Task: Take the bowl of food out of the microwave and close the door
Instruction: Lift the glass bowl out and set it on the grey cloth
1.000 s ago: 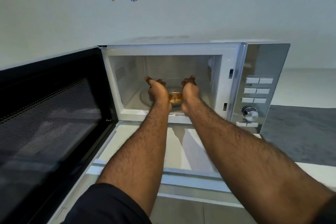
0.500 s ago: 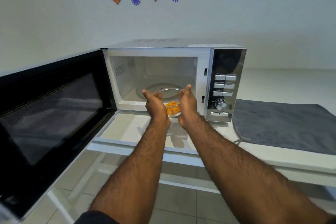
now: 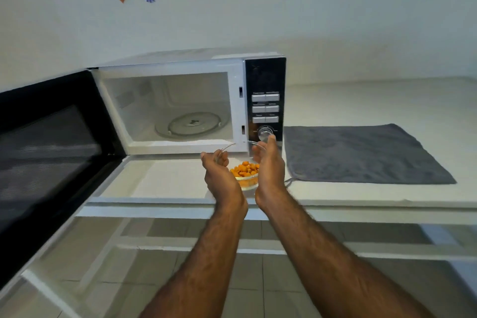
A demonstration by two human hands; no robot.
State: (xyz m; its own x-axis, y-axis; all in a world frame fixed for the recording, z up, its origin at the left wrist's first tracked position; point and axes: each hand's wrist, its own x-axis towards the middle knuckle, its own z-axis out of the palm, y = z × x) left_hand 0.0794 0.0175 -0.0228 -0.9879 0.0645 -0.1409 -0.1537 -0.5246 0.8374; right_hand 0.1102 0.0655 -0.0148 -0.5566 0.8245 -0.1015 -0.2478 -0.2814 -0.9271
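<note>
A clear glass bowl (image 3: 245, 175) with orange food pieces is held between my two hands, outside the microwave and in front of its control panel, above the white counter. My left hand (image 3: 219, 175) grips the bowl's left side and my right hand (image 3: 268, 165) its right side. The white microwave (image 3: 180, 64) stands with its cavity bare except for the glass turntable (image 3: 191, 125). Its black door (image 3: 51, 152) is swung wide open to the left.
A grey cloth mat (image 3: 361, 152) lies on the white counter (image 3: 167, 181) to the right of the microwave. The control panel (image 3: 265, 108) has buttons and a dial. Below the counter edge are white shelf rails and a tiled floor.
Both hands have drawn the bowl out of the microwave cavity, toward me and to the right. It now sits in front of the control panel. The door has stayed open.
</note>
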